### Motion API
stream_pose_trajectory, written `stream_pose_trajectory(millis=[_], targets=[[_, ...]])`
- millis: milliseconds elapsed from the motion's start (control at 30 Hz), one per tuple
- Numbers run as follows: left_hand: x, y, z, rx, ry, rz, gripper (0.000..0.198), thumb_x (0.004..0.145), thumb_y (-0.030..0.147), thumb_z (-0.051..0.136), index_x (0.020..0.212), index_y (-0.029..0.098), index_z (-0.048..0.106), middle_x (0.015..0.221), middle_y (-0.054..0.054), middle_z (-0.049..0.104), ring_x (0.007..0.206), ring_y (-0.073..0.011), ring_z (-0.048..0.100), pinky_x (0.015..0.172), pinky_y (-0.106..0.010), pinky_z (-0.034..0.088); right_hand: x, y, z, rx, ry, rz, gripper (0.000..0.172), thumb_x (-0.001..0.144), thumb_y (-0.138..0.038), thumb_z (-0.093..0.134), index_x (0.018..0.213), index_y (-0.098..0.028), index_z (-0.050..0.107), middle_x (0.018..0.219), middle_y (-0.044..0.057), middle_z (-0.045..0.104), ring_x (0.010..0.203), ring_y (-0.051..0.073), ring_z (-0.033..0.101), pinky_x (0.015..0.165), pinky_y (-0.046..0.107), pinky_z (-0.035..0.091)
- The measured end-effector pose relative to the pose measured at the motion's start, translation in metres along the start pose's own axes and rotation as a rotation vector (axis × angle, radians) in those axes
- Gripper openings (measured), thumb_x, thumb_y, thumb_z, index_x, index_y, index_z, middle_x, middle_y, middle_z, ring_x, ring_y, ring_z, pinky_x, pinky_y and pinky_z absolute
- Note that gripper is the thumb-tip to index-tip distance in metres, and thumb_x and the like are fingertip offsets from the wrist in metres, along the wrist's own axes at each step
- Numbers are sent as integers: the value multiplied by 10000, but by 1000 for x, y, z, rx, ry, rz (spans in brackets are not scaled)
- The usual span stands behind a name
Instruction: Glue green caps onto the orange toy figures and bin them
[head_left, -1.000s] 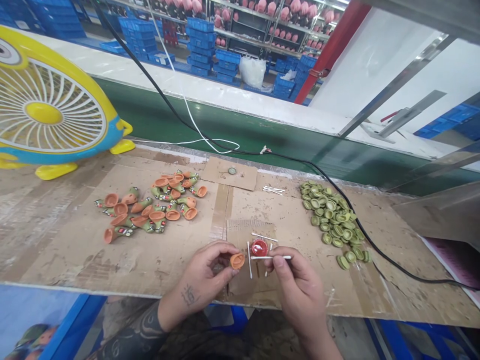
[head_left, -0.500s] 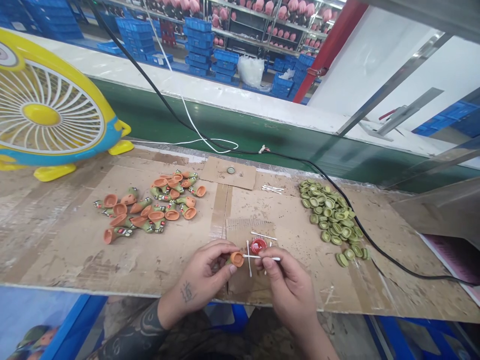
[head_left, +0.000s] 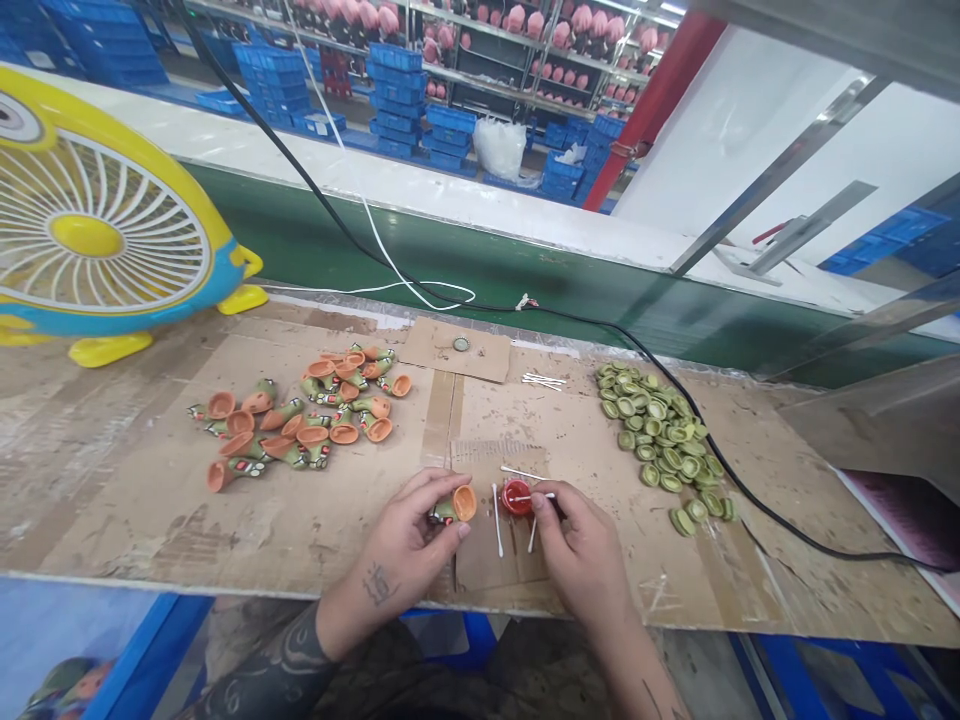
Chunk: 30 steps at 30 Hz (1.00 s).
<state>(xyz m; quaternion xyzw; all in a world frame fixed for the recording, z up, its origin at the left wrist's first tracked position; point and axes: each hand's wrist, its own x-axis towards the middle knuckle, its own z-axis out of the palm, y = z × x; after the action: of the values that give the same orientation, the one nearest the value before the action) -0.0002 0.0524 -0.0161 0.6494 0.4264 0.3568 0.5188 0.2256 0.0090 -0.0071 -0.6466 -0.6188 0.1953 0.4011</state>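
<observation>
My left hand (head_left: 401, 530) grips a small moulded piece (head_left: 454, 506), its hollow orange end turned up and its green, painted tail showing by my fingers. My right hand (head_left: 577, 545) pinches a white cotton swab (head_left: 536, 496), whose tip rests in a red-filled cap (head_left: 516, 497). That cap stands on a cardboard scrap (head_left: 502, 555) between my hands. Two loose swabs (head_left: 498, 520) lie beside it. A heap of similar orange-and-green pieces (head_left: 292, 420) lies to the left, and a heap of green ring-shaped caps (head_left: 660, 430) lies to the right.
Cardboard sheets (head_left: 225, 500) cover the bench. A small swab bundle (head_left: 544, 381) and a bottle cap (head_left: 461, 344) lie farther back. A black cable (head_left: 720, 465) crosses the right side. A yellow-and-blue fan (head_left: 97, 235) stands at back left, before shelves and blue crates.
My left hand has turned the piece so its hollow end faces up and its green tail shows. The swab tip has moved from across the red cap down into it.
</observation>
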Motion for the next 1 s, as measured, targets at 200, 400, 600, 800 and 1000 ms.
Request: stream_pose_trajectory(millis=[200,400,600,800,1000], targets=[[-3,3,5,-145,33,-97,376,854,201,697,1227,207,649,1171,-103,684,1079,-223,670,880,-306,581,-2,-4,-6,-2,28,-30,188,1039,-304,528,969,-236,688,927,6,749,831,160,692,760,257,501],[0,8,2,-12,33,-6,300,825,162,703,1123,189,715,1149,-111,710,1122,-252,662,911,-333,565,-4,-11,-14,54,62,-37,182,1029,-292,542,946,-234,693,890,19,737,808,176,685,747,270,515],[0,8,1,44,10,-11,325,806,183,727,1129,205,731,1132,-98,737,1102,-256,687,921,-359,570,-13,-18,-9,254,127,97,163,1024,-332,571,992,-224,689,840,28,721,761,177,678,714,269,542],[0,11,0,41,7,9,294,804,184,738,1098,200,733,1117,-94,740,1093,-246,691,934,-348,567,-20,-34,2,444,-27,92,156,1041,-311,554,1005,-233,684,831,9,695,771,145,661,723,242,522],[1,12,-2,84,0,38,304,802,175,745,1105,200,737,1116,-93,745,1093,-245,689,964,-368,556,-17,-34,10,421,-63,93,181,1044,-331,546,973,-230,679,833,0,685,776,133,647,727,228,502]])
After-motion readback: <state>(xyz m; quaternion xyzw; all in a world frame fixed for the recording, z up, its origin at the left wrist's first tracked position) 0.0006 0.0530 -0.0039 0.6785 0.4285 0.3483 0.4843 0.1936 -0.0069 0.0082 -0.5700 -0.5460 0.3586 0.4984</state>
